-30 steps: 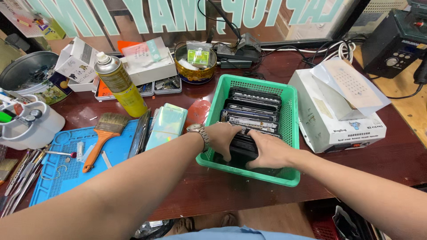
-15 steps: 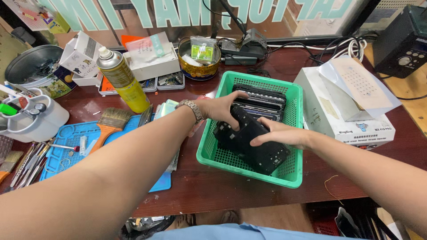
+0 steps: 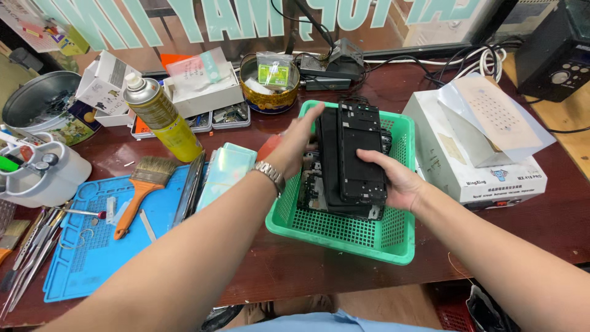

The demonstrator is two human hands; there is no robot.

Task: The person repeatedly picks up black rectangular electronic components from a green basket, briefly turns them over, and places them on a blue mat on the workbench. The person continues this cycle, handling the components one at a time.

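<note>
A stack of black phone frames (image 3: 353, 160) is gripped above the green basket (image 3: 344, 237) by the right hand (image 3: 393, 181); its long axis points away; the left hand (image 3: 295, 144) lies flat-open against its left edge.

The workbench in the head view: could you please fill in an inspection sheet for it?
Surface: dark red table, with a blue mat on its left part.
Job's things: stack of black phone frames held on edge in the green basket.
Clutter: spray can, brush, white box, round tin.
Grippers: left hand flat against the stack's left side; right hand grips its right side.
Cables: white and black cords at the back.
Surroundings: lettered glass pane.
</note>
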